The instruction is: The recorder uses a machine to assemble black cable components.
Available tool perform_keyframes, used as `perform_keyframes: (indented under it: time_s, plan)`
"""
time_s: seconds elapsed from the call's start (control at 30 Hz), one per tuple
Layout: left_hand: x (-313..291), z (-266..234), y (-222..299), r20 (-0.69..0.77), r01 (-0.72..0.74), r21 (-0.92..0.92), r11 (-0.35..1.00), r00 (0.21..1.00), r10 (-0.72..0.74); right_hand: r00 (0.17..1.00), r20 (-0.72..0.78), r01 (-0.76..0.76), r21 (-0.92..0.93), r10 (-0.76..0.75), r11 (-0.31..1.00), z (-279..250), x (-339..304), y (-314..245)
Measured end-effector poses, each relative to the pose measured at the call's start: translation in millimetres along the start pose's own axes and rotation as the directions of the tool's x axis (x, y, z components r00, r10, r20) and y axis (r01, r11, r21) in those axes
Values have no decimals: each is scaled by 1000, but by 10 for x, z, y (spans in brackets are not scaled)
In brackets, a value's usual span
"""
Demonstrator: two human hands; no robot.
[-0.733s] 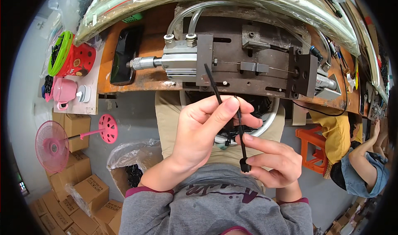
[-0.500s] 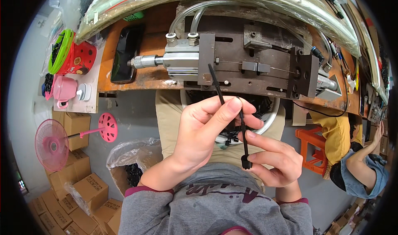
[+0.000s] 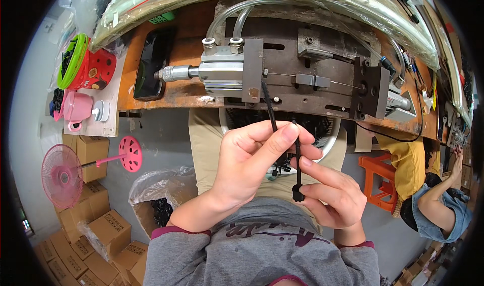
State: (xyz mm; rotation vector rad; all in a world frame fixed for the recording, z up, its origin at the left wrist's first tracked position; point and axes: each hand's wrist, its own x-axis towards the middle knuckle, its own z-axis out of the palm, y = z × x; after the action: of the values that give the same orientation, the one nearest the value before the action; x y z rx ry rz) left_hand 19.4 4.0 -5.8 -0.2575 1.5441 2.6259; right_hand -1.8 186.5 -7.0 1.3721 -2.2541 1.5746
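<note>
My left hand (image 3: pixel 252 155) is closed, pinching a slim black stick (image 3: pixel 268 104) between thumb and fingers. That stick points up and leans left, and its far end looks rough, like a small brush. My right hand (image 3: pixel 335 193) is closed on a second black rod (image 3: pixel 298 160), which stands nearly upright with a thicker, blocky end at the bottom. The top of this rod meets the fingertips of my left hand. Beyond both hands, a metal clamping fixture (image 3: pixel 287 94) with air cylinders lies on the bench; two small grey blocks (image 3: pixel 312 80) sit in its middle.
A white basket (image 3: pixel 330 147) of black parts is below the bench edge. A phone (image 3: pixel 151 67), a red bucket (image 3: pixel 98 70) and a pink cup (image 3: pixel 78 107) are at left. A pink fan (image 3: pixel 63 176) and cartons stand lower left. Another person sits at right near an orange stool (image 3: pixel 375 182).
The stick in my left hand has shifted slightly right and stands a little steeper. My right hand and its rod have risen slightly. Both grips stay the same.
</note>
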Motion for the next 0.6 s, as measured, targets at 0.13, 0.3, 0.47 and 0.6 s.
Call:
perform_keyframes:
  time_s: [0.13,0.3,0.47,0.6]
  plan:
    - [6,-12,-12,6,20,1,1000,1000,-20,1000,9,-8,-21,8,1000,-3,-7,-9]
    - [65,32,-73,-47,-56,46,997,997,58,997,-71,-33,-201,19,979,-27,49,40]
    - [13,-92,-3,-1,-75,131,988,997,76,998,-41,-65,-554,51,830,-121,256,316]
    - [0,-166,67,144,48,-22,999,989,-44,996,41,-33,-630,76,776,-39,357,373]
